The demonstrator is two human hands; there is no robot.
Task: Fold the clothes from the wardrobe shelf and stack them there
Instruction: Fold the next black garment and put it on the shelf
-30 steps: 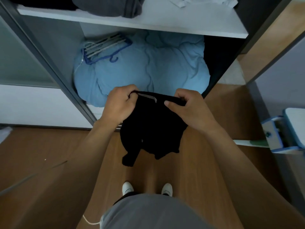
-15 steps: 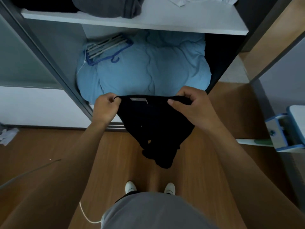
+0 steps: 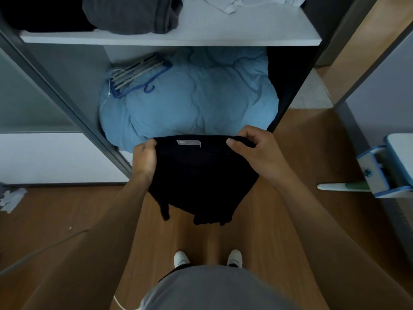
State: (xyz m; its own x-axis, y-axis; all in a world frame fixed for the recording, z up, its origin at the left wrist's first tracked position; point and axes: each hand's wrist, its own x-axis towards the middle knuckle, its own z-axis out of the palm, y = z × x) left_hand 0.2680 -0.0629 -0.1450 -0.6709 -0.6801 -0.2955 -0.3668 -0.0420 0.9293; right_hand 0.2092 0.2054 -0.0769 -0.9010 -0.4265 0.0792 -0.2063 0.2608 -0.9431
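A black garment (image 3: 201, 175) with a small grey label near its top edge hangs in the air in front of the wardrobe. My left hand (image 3: 145, 157) grips its top left corner and my right hand (image 3: 252, 151) pinches its top right corner, stretching the edge flat between them. The lower part droops above the wooden floor. Above, the white wardrobe shelf (image 3: 223, 34) carries a folded dark grey garment (image 3: 131, 12) on the left and a crumpled white garment (image 3: 241, 3) on the right.
A light blue duvet (image 3: 192, 101) fills the lower compartment, with a bundle of blue hangers (image 3: 138, 74) on top. A grey sliding-door frame (image 3: 67, 101) runs on the left. A blue-and-white appliance (image 3: 386, 171) stands at the right. White cloth (image 3: 11, 198) lies on the floor.
My hands moved apart, spreading the garment's top edge wide. The bunched fabric opened out and hangs flatter and broader than before.
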